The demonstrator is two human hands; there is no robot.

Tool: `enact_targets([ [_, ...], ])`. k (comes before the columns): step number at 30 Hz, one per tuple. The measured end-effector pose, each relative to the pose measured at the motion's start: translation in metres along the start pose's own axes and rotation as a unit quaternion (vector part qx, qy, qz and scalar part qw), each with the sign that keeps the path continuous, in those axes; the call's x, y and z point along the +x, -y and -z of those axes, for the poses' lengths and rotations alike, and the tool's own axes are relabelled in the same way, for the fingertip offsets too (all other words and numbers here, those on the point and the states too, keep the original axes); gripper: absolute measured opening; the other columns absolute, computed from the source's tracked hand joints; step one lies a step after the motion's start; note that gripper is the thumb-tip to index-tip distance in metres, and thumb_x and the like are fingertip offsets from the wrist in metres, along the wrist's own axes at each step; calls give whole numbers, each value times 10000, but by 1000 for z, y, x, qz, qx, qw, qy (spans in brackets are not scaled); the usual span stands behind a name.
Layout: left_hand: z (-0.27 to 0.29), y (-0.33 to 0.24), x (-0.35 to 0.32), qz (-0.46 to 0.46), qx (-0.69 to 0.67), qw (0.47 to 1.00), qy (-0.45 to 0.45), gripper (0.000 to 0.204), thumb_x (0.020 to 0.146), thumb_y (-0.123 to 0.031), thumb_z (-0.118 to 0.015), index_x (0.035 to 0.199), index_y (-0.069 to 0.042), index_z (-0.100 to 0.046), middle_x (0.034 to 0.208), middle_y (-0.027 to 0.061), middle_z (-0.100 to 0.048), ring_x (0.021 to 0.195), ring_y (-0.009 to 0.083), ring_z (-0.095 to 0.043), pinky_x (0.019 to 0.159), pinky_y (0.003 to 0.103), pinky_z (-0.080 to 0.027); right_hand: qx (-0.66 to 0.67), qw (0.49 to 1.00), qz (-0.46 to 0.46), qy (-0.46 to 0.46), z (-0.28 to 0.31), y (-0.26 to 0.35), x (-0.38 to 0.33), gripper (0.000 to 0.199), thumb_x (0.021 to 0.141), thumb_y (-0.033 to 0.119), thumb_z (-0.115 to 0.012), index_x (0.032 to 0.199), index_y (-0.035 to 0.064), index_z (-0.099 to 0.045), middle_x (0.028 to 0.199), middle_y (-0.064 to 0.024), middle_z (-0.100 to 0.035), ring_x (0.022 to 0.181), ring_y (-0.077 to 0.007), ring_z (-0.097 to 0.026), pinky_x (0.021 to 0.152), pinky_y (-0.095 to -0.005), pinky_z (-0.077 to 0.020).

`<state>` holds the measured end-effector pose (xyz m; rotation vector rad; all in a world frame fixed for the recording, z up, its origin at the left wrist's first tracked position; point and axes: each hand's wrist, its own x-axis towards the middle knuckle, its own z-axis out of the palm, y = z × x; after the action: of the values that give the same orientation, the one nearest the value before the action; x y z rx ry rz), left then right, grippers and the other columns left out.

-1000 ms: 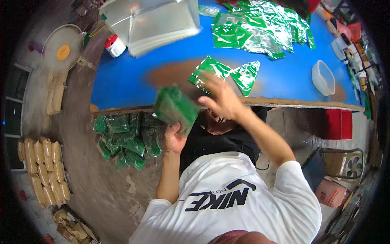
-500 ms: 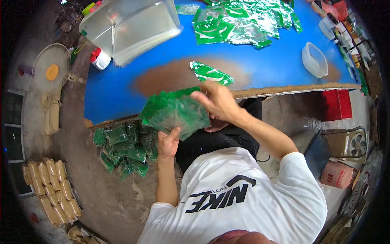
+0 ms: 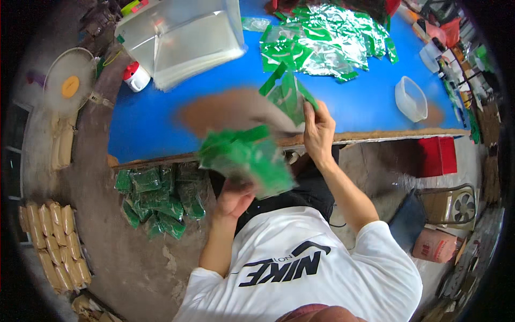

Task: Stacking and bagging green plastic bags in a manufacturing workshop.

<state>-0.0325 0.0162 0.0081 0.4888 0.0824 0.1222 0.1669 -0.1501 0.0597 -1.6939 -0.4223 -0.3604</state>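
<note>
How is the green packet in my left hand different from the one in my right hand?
The left hand holds a filled packet, bulky and low over the lap; the right hand pinches an empty packet, flat, thin and glossy, raised above the blue table. The filled packet is motion-blurred, the empty packet sharper. Both are green plastic.

The green packet (image 3: 247, 158) is blurred and hides the fingers of the left hand (image 3: 233, 198). A brown patch on the table (image 3: 161, 123) is also blurred.
</note>
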Motion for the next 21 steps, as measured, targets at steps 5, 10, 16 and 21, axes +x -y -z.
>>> enact_targets([
  [5,-28,13,43,30,8,991,-127,516,845,-33,-693,1329,-45,-515,1297,74,-584,1232,255,-527,1073,423,-413,240,885,-364,165,6,34,-41,244,994,221,-587,1059,1,-669,884,-31,-644,732,-92,-569,655,-262,-470],
  [10,-20,4,29,-23,71,989,-128,480,895,-22,-645,1347,-8,-481,1330,100,-547,1244,237,-511,1058,428,-413,202,840,-393,316,0,24,1,472,988,401,-561,1222,-5,-618,959,-96,-684,875,-171,-654,729,-301,-526],
  [16,-18,-3,11,-81,176,972,-136,532,910,-70,-635,1399,-32,-430,1353,106,-539,1242,280,-521,1075,457,-402,-364,923,83,90,-34,-96,171,786,859,672,-542,1435,148,-437,1470,-320,-348,1356,-494,-324,1068,-603,-297],
  [21,2,-11,-14,-88,160,969,-166,540,900,-49,-626,1404,-48,-431,1363,98,-536,1260,291,-513,1089,475,-389,-516,818,54,249,-37,-123,143,931,817,816,-404,1531,229,-294,1543,-327,-196,1423,-554,-138,1108,-693,-117],
])
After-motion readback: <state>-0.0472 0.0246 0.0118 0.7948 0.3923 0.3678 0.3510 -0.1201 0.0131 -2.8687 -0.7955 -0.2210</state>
